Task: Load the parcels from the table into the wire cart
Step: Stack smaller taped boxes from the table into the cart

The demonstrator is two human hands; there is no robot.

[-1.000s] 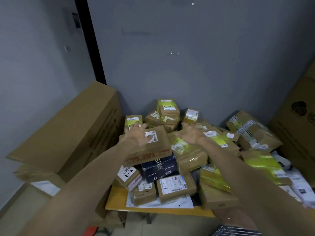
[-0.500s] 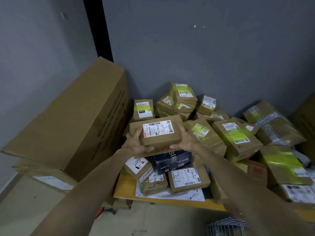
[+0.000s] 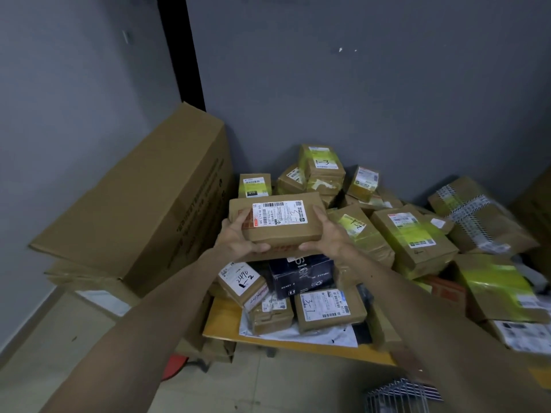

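now both hands grip brown parcel [image 3: 277,220]: left hand [image 3: 238,238] at left end, right hand [image 3: 329,234] at right end, above heaped table [image 3: 222,326].

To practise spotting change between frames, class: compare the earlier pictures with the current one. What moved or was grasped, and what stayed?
The left hand and right hand, laid on top of the pile a second ago, took the brown labelled parcel by its two ends and lifted it up towards the person. The other parcels on the table and the large carton stayed put.
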